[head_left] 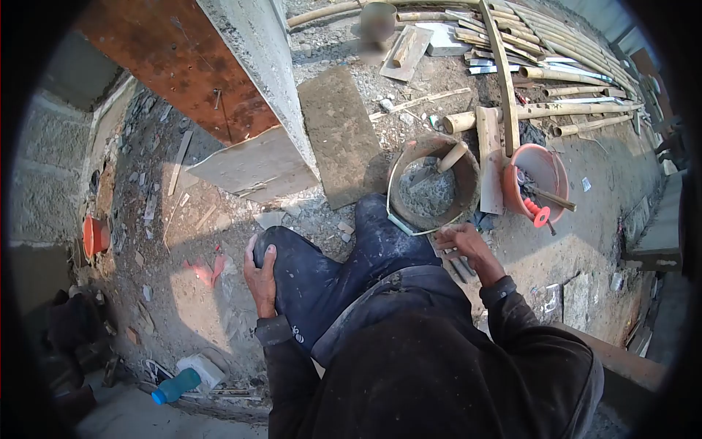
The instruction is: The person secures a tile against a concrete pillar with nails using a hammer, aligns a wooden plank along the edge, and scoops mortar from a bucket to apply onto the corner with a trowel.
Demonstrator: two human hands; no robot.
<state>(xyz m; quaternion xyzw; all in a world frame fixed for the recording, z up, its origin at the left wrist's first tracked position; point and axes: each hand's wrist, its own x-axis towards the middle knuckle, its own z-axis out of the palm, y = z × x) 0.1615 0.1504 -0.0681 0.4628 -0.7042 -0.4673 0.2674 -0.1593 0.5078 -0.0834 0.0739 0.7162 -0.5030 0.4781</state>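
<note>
My left hand (261, 276) rests on my left knee, its thumb apart from the other fingers, and nothing shows in it. My right hand (468, 247) is just below the near rim of a mortar bucket (474, 178). Its fingers are loosely bent and apart, with no object visible in them; whether they touch the bucket's wire handle (400, 224) I cannot tell. Grey wet mortar (426, 199) lies inside the bucket. A trowel (452, 156) leans in it, wooden handle up against the far right rim, its blade in the mortar.
Right of the bucket stands a pink bucket (563, 175) with tools in it. A wooden plank (490, 157) separates the two. Bamboo poles (578, 110) lie beyond. A concrete column with a rusty formwork panel (175, 58) rises ahead left. A blue bottle (175, 385) lies behind left.
</note>
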